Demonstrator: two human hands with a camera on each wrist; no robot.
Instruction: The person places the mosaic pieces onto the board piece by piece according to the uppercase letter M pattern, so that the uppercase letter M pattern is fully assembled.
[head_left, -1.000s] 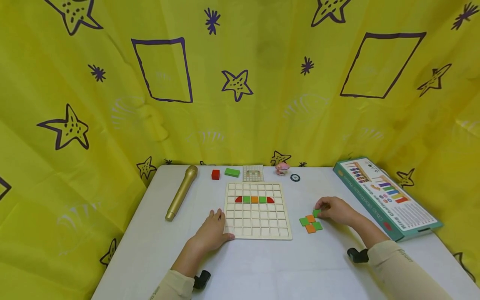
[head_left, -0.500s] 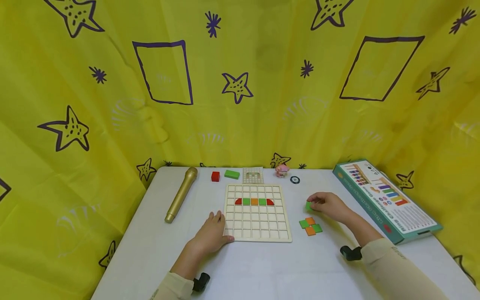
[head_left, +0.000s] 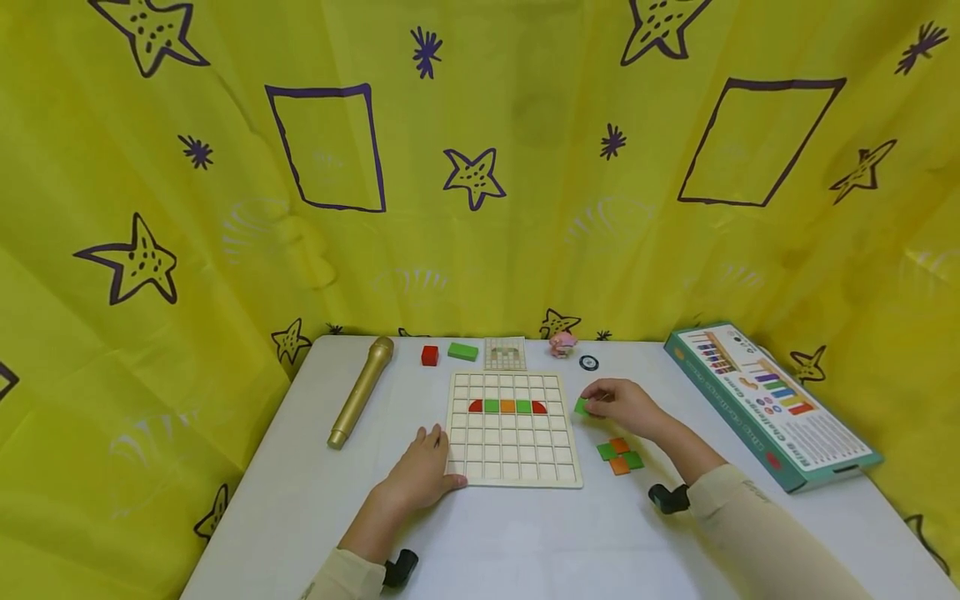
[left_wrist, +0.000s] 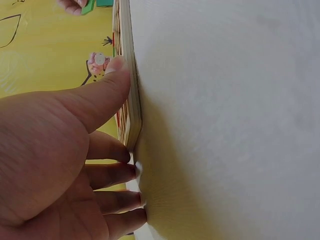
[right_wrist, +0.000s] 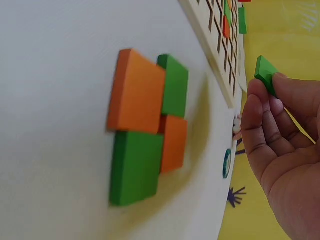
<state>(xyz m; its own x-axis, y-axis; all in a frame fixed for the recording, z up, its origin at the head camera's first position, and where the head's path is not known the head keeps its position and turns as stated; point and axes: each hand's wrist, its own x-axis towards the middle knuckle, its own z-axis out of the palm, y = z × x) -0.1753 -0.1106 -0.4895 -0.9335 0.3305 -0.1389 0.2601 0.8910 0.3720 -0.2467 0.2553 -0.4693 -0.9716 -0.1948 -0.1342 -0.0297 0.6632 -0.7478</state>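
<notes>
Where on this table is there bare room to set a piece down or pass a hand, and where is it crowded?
Bare table lies along the near edge below the grid board, and between the gold microphone and the board's left side. It is crowded right of the board, where the right hand holds a green tile above four loose tiles.

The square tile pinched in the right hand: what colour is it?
Green; the tile shows best in the right wrist view.
</notes>
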